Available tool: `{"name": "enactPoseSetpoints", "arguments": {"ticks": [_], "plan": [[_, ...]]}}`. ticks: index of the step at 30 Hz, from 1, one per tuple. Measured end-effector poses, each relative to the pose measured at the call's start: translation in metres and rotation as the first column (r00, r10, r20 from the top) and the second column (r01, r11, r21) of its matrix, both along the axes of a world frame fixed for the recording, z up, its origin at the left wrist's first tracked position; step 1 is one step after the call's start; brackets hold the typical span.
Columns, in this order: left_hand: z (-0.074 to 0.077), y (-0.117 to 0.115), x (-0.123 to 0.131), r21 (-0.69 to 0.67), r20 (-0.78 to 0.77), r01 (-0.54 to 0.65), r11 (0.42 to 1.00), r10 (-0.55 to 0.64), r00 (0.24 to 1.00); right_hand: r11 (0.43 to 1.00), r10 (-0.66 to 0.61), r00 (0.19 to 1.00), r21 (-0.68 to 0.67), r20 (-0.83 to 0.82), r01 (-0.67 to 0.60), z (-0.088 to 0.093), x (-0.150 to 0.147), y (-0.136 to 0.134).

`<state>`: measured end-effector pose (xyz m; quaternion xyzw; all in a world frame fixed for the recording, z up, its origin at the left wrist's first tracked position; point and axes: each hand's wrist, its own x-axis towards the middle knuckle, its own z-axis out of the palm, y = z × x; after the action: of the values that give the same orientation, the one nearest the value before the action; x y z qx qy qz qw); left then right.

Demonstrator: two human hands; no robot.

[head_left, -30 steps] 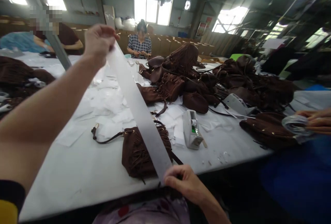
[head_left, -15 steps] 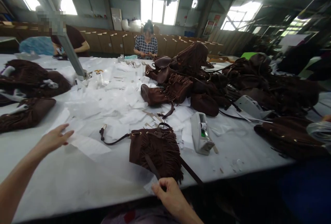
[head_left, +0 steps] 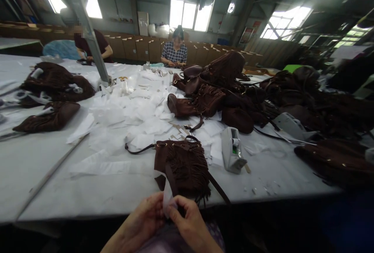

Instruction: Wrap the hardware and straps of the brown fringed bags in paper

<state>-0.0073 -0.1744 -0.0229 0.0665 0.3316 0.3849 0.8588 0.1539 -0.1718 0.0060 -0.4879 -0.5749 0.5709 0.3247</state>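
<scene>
A small dark brown fringed bag lies on the white table in front of me, its eyelets along the top edge. At the table's near edge a strip of thin white paper stands up between my hands, beside the bag's strap. My left hand is closed at the paper's left side, its fingertips partly hidden. My right hand pinches the lower part of the paper from the right. Whether the strap's end is inside the paper, I cannot tell. A second brown strap hangs over the edge at right.
A grey tape dispenser stands right of the bag. Brown bags are heaped behind it, with more at left. White paper sheets litter the middle. A metal post rises at left; two people sit across the table.
My left hand has come from the paper sheets at left to meet my right hand at the near edge. The white paper strip now stands between both hands. The view has shifted left.
</scene>
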Motion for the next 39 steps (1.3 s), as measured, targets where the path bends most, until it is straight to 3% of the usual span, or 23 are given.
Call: {"name": "enactPoseSetpoints", "arguments": {"ticks": [2,5,9,12,15,21,26,32,39], "plan": [[0.003,-0.003,0.005,-0.141,0.096,0.014,0.990,0.000,0.995,0.999,-0.047,0.998,0.030,0.038,0.046,0.000,0.006,-0.009],[-0.005,-0.016,0.015,-0.216,0.032,-0.028,0.976,0.036,0.999,0.995,-0.079,0.991,0.077,0.111,0.071,-0.003,0.011,-0.023],[-0.016,-0.033,0.025,0.066,-0.242,-0.079,0.995,0.093,0.966,0.990,-0.101,0.986,0.113,0.134,0.086,-0.011,0.009,-0.044],[-0.017,-0.043,0.019,0.321,-0.529,-0.021,0.947,0.198,0.825,0.989,-0.131,0.984,0.088,0.121,0.121,-0.014,0.002,-0.057],[-0.018,-0.055,0.011,0.438,-0.629,0.026,0.898,0.286,0.723,0.985,-0.149,0.981,0.109,0.123,0.136,-0.013,-0.006,-0.068],[-0.015,-0.075,0.007,0.364,-0.465,-0.038,0.931,0.216,0.859,0.958,-0.141,0.967,0.277,0.213,0.079,-0.006,-0.009,-0.086],[0.003,-0.064,-0.006,0.312,-0.341,-0.296,0.903,0.397,0.852,0.892,-0.277,0.949,0.409,0.152,0.195,0.004,0.009,-0.096],[0.015,-0.048,-0.021,0.262,-0.271,-0.455,0.851,0.517,0.812,0.958,-0.142,0.963,0.276,0.231,0.075,0.011,0.024,-0.115],[0.025,-0.034,-0.007,0.260,-0.229,-0.422,0.868,0.481,0.847,0.965,-0.140,0.960,0.249,0.241,0.078,0.012,0.024,-0.110]]}}
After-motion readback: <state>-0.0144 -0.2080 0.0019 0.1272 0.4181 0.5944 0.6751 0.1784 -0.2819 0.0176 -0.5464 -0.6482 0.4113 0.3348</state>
